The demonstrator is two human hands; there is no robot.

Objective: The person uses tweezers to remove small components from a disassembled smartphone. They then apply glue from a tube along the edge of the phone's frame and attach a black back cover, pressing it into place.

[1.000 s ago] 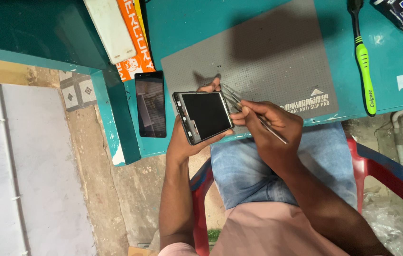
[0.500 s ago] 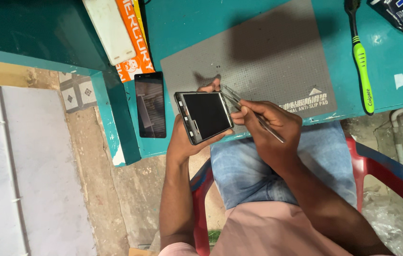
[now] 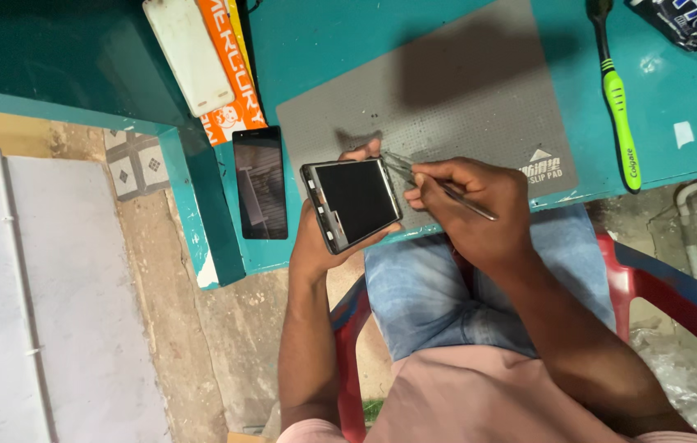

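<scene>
My left hand point(image 3: 325, 246) grips a dark smartphone point(image 3: 352, 201) from below, screen side up, at the near edge of the teal table point(image 3: 324, 49). My right hand point(image 3: 471, 201) holds thin metal tweezers point(image 3: 434, 182). Their tips touch the phone's right edge. Both hands hover over the near left corner of a grey anti-slip mat point(image 3: 447, 90). I sit on a red plastic chair point(image 3: 676, 303) in blue jeans.
A second dark phone or screen panel point(image 3: 260, 182) lies flat on the table left of my hand. Beyond it lie a white slab point(image 3: 188, 53) and an orange box point(image 3: 229, 74). A green toothbrush point(image 3: 617, 107) rests right of the mat. Dark parts point(image 3: 693, 16) sit at the far right corner.
</scene>
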